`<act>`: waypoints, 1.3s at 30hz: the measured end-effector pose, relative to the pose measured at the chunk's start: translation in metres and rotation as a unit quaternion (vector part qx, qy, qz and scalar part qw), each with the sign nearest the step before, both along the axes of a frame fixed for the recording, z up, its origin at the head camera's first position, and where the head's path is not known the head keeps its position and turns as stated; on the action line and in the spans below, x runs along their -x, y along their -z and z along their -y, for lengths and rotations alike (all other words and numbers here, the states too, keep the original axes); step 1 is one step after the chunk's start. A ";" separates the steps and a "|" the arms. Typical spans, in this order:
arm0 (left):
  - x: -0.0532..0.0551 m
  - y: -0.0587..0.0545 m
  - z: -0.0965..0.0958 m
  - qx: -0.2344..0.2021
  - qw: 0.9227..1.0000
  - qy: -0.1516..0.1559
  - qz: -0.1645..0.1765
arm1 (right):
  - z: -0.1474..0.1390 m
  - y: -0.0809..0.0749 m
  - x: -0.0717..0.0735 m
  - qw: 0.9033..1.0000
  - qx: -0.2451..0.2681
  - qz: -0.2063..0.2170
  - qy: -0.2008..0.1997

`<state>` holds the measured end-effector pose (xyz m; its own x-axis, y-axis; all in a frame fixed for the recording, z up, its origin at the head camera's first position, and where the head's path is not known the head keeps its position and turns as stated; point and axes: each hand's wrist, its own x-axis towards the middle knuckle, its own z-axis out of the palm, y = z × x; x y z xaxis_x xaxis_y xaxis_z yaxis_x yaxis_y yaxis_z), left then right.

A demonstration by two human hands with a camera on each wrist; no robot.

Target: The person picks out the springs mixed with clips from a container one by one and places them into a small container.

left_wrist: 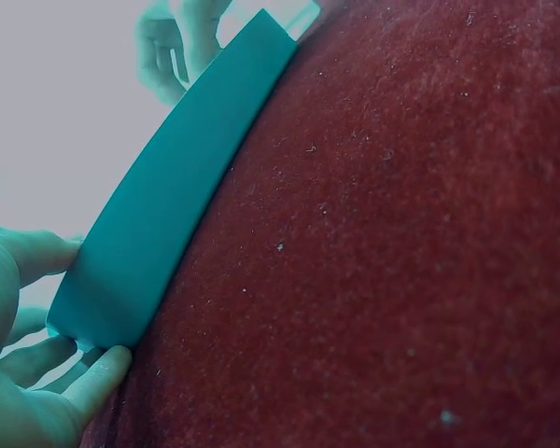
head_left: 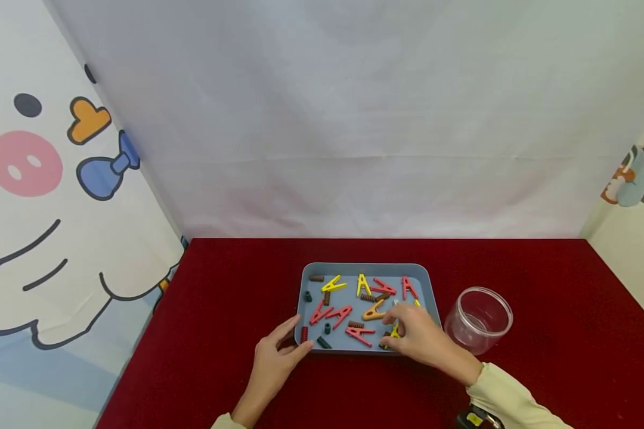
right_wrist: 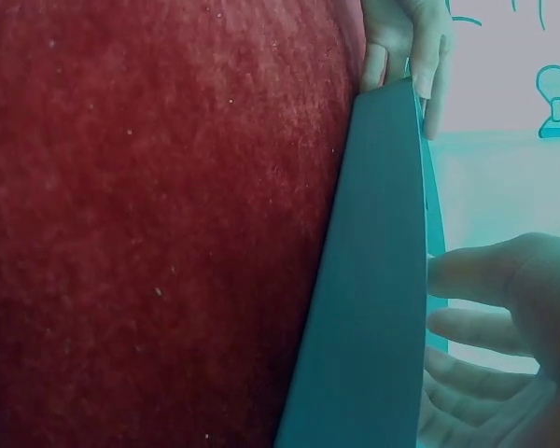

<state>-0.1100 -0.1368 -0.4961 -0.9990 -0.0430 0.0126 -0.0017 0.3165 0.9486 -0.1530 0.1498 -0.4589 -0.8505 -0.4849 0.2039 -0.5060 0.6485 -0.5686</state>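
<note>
Clips (head_left: 358, 336) and coil springs (head_left: 356, 325) lie in a grey tray (head_left: 402, 269) on a red plush surface (head_left: 236, 286).
Five clips are red, four yellow, one orange; among the springs, five look brown, one red, and at least three dark green. The left hand (head_left: 275, 354) has spread fingers touching the tray's near left corner; the right hand (head_left: 420, 333) keeps thumb and forefinger apart over a yellow clip (head_left: 395, 330), contact unclear. One clear jar (head_left: 477, 325) stands just right of the tray. Behind hangs a white sheet (head_left: 354, 119), with a cartoon-printed panel (head_left: 37, 250) on the left.
</note>
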 end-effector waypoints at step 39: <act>0.000 0.000 -0.001 -0.004 1.000 0.001 0.002 | 0.011 -0.007 0.010 0.999 -0.043 -0.009 -0.016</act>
